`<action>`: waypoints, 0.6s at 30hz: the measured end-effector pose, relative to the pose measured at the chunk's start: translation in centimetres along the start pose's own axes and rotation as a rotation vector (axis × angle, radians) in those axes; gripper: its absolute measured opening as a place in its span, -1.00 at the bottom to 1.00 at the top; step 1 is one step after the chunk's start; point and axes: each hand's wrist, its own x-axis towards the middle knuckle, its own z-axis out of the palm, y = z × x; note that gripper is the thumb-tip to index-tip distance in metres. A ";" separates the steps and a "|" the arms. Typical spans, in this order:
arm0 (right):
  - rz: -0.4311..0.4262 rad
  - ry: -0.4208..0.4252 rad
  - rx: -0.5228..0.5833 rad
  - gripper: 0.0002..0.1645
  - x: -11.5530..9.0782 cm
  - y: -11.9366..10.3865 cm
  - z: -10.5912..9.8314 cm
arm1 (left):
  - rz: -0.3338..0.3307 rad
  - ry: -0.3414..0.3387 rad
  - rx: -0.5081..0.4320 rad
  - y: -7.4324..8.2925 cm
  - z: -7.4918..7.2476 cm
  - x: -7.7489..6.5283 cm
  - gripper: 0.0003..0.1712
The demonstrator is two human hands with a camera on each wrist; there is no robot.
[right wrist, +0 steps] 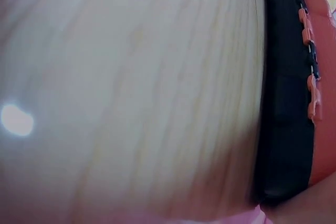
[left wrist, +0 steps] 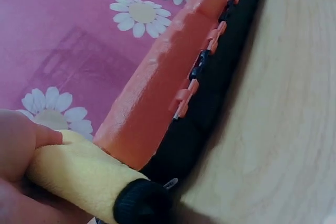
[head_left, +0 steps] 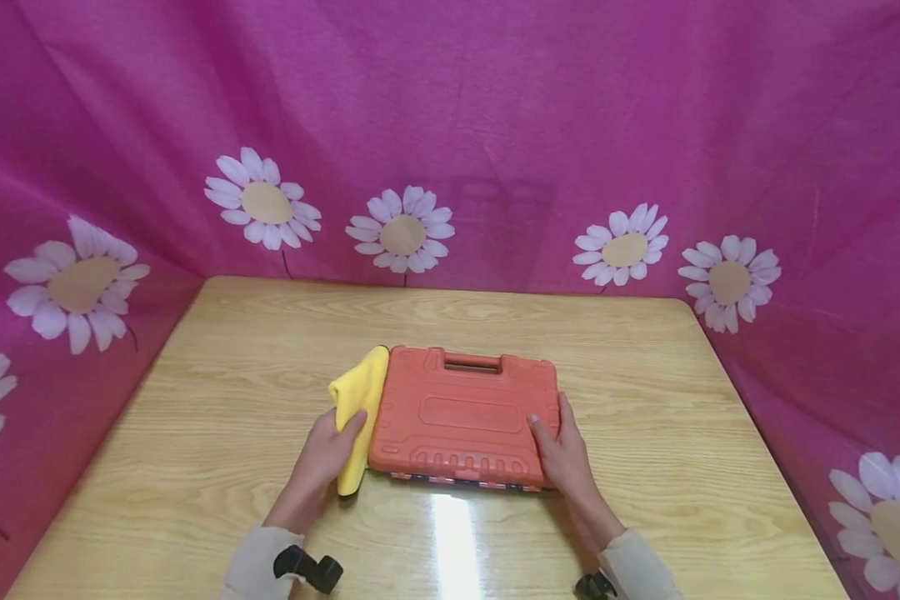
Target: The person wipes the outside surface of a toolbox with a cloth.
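A red plastic carrying case (head_left: 468, 412) with a black lower half lies on the table, its handle toward the far side and its hinge-like row of red and black clips on the near side. My left hand (head_left: 328, 450) holds a folded yellow cloth (head_left: 363, 400) against the case's left side, thumb on top. In the left wrist view the fuzzy yellow cloth (left wrist: 84, 169) shows a black end beside the case corner. My right hand (head_left: 566, 450) grips the case's right side, thumb over the top face and fingers along the edge, partly hidden.
The wooden table (head_left: 630, 350) has a bright light reflection near its front. A magenta curtain (head_left: 487, 108) with white daisies surrounds the back and both sides. Black straps with cameras (head_left: 311, 569) sit on both wrists over light sleeves.
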 end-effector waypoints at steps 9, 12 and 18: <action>0.010 -0.010 0.015 -0.06 -0.1 -0.2 0.1 | 0.025 0.054 -0.070 2.0 0.0 0.2 -0.56; 0.003 -0.010 0.006 -0.06 -0.1 -0.2 0.1 | 0.065 0.078 -0.079 2.6 0.1 0.2 -0.53; 0.000 -0.011 -0.029 -0.03 -0.1 -0.2 -0.1 | 0.088 0.055 -0.099 3.8 0.9 0.0 -0.55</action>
